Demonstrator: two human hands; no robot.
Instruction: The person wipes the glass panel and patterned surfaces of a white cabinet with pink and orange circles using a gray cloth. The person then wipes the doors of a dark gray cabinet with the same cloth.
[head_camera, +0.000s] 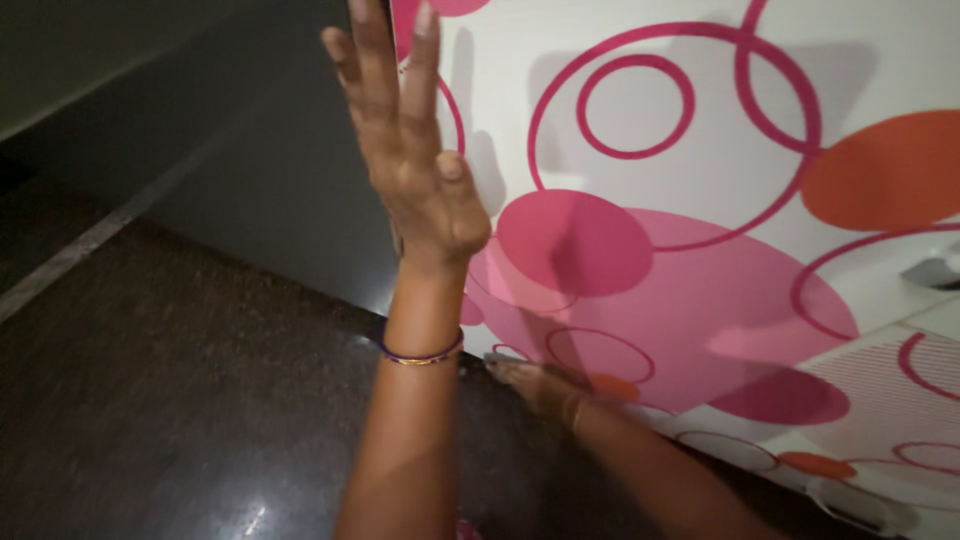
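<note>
1. Left hand (415, 150) — nearest the camera, raised, fingers spread flat against the edge of the white panel (720, 150) with pink and orange circles.
2. Right hand (535, 385) — low, fingers loosely extended, touching the panel's bottom edge above the dark floor (170, 400).
3. Thin bangle (425, 353) rings the left wrist.

Head camera looking steeply down, tilted, at close range.

It is facing a white panel (720, 150) printed with pink and orange circles, which is filling the right of the frame, while dark floor (170, 400) is taking the lower left. The raised hand (415, 150) is sitting very near the lens; this is probably a cabinet front.
</note>
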